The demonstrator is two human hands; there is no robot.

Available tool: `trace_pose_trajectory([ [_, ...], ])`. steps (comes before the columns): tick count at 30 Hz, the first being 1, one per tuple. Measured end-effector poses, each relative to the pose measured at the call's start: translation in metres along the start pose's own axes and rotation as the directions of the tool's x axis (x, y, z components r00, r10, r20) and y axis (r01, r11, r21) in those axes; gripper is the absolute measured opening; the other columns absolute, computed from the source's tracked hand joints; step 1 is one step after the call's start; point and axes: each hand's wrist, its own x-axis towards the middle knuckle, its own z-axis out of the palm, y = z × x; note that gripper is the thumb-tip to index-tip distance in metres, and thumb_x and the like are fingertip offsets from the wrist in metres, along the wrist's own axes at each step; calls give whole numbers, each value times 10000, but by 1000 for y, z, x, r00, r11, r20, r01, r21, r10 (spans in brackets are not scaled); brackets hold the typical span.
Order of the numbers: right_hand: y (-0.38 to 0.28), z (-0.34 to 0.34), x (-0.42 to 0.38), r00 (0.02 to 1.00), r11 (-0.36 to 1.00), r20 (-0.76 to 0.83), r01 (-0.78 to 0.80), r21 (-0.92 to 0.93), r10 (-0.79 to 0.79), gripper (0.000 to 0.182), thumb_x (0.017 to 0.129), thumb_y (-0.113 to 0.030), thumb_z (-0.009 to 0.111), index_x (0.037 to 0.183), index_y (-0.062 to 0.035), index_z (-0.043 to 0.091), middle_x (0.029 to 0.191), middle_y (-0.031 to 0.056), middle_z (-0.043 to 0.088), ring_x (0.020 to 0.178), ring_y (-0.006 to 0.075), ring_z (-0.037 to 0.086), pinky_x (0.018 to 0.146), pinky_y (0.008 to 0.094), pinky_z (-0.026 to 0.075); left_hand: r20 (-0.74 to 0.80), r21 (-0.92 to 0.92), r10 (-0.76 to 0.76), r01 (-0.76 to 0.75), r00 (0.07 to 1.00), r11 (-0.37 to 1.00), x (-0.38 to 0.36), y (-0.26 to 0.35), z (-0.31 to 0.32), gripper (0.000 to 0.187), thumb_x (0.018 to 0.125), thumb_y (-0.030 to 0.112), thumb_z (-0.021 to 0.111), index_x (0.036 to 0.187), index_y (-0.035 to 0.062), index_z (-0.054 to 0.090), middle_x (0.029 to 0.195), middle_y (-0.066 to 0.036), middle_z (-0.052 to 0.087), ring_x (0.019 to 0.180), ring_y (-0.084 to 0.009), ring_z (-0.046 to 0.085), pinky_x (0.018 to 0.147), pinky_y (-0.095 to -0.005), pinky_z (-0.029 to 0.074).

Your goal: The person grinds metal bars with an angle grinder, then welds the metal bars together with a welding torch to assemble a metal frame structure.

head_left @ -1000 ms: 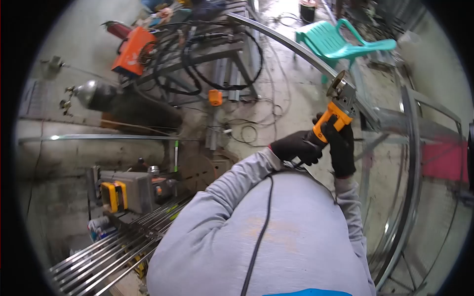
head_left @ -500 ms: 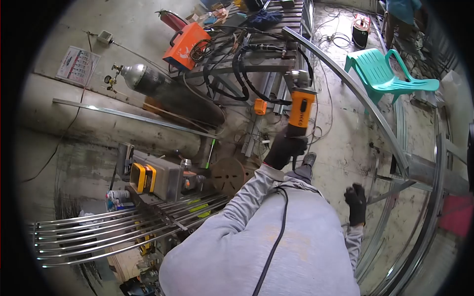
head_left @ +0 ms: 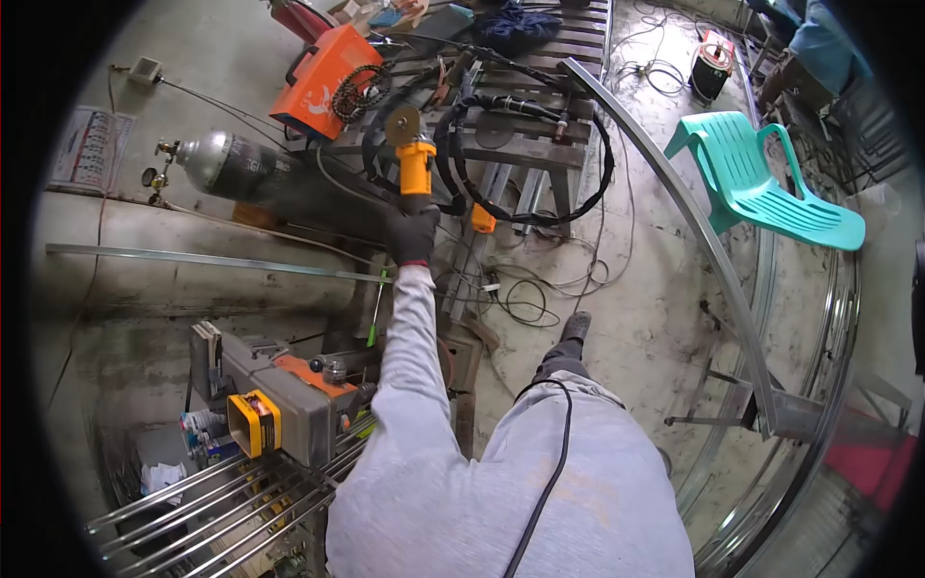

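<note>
My left hand [head_left: 412, 234], in a dark glove, is closed around the body of an orange angle grinder [head_left: 416, 166]. The grinder's round disc [head_left: 405, 125] points away from me, in front of the slatted metal bench. Just past the grinder are black cable loops [head_left: 445, 144] and the orange welding machine [head_left: 323, 82] with a chain at its side. The arm reaches out to the left, with the sleeve stretched long. My right hand is out of sight.
A gas cylinder [head_left: 236, 169] lies at the left. Loose cables [head_left: 525, 299] cross the floor near my foot [head_left: 576, 328]. A long metal bar [head_left: 674, 212] leans from the bench, beside a green chair [head_left: 761, 173]. Steel tubes [head_left: 222, 501] stick out at lower left.
My left hand has carried the angle grinder to the left, and its disc now shows. My right hand has left the view. The camera view has shifted somewhat.
</note>
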Motion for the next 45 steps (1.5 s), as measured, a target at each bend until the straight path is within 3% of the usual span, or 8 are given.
trace_pose_trajectory([
  [18, 14, -9, 87, 982, 987, 158, -81, -142, 103, 538, 1008, -479, 731, 1452, -177, 698, 1395, 253, 707, 1355, 289, 660, 1186, 476, 477, 166, 439, -273, 177, 948, 881, 167, -17, 99, 753, 719, 559, 944, 1163, -12, 734, 1110, -244, 776, 1020, -410, 762, 885, -494, 581],
  [24, -366, 17, 34, 919, 920, 134, 345, 184, -371, 401, 1003, -215, 716, 1313, 33, 660, 1133, 136, 748, 1014, 230, 712, 932, 368, 559, 288, 538, -190, 5, 939, 843, 187, -33, 101, 986, 752, 611, 901, 1423, -50, 612, 1318, -266, 725, 1217, -427, 713, 1034, -472, 547],
  [31, -559, 18, 104, 374, 314, 11, 795, -519, -927, 608, 889, -251, 848, 1403, -14, 624, 1287, 226, 705, 1197, 423, 684, 1031, 470, 542, 430, 331, -331, 194, 840, 923, 185, -22, 76, 968, 772, 577, 887, 1451, -54, 609, 1373, -296, 693, 1290, -411, 681, 1075, -456, 525],
  [33, -562, 16, 156, 372, 281, 27, 744, -606, -928, 679, 879, -293, 850, 1434, 3, 595, 1244, 237, 714, 1105, 402, 710, 963, 477, 558, 357, 274, -215, 118, 909, 954, 188, -85, 95, 915, 761, 584, 897, 1353, -73, 661, 1321, -282, 715, 1200, -412, 713, 1015, -438, 544],
  [36, -563, 14, 187, 882, 888, 274, 434, -154, -383, 611, 883, -368, 876, 1294, 35, 673, 963, 131, 764, 803, 237, 738, 694, 369, 563, 286, 43, -80, 71, 955, 997, 175, -96, 92, 780, 838, 441, 917, 1328, -88, 619, 1154, -186, 720, 1015, -276, 710, 908, -408, 565],
  [40, -536, 19, 229, 880, 950, 429, 284, -128, -205, 319, 950, -349, 802, 1083, -69, 727, 851, 52, 740, 638, 171, 706, 525, 329, 533, 318, -557, -71, 248, 945, 792, 144, -91, 87, 579, 971, 280, 830, 1378, -61, 597, 1152, -97, 723, 961, -151, 677, 814, -331, 578],
  [42, -532, 28, 213, 876, 877, 259, 453, -156, -407, 373, 865, -362, 775, 1053, -43, 742, 843, 106, 747, 671, 223, 734, 640, 379, 577, -87, 113, 209, -199, 974, 973, 138, -125, 86, 525, 1000, 255, 801, 1362, -71, 607, 1206, -160, 715, 1049, -291, 695, 944, -419, 569],
  [45, -561, 17, 152, 878, 799, 89, 466, -381, -469, 436, 776, -376, 731, 1082, -65, 754, 926, 185, 769, 829, 357, 755, 774, 471, 578, -213, 90, 110, -93, 971, 992, 96, -26, 49, 593, 1008, 329, 784, 1412, -57, 585, 1376, -215, 656, 1251, -335, 651, 1079, -465, 517],
])
